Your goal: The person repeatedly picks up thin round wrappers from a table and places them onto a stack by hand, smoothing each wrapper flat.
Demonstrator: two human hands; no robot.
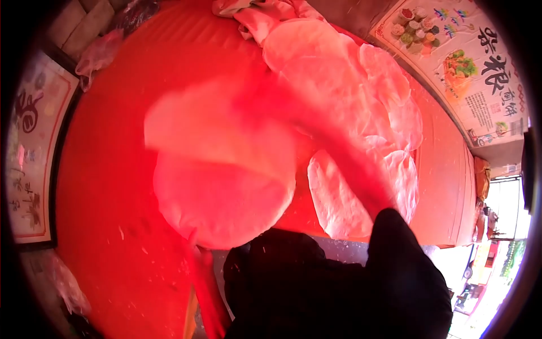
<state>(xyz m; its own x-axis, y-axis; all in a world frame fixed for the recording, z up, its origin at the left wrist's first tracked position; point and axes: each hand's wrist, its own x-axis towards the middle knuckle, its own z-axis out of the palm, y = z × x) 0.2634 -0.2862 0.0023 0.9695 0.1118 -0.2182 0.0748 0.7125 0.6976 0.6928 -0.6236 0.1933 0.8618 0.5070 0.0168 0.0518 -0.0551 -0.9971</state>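
A round, thin pancake (226, 203) lies on the red-lit table in front of me. Over its far part is a second thin sheet (192, 124), smeared by motion, with a straight fold-like edge crossing the round. My right hand (257, 96) reaches across to the far side of this sheet; its fingers are too blurred to make out. At the near left rim, my left hand (199, 257) has its fingertips closed against the pancake's edge. To the right, several wrinkled thin pancakes (361, 85) overlap one another, partly hidden behind my right forearm.
The table (107, 169) has a bright red covering with pale crumbs. A crumpled cloth (265, 14) lies at the far edge. Printed boards stand left (36, 152) and right (457, 68). Clear plastic bags (99, 59) hang at the far left.
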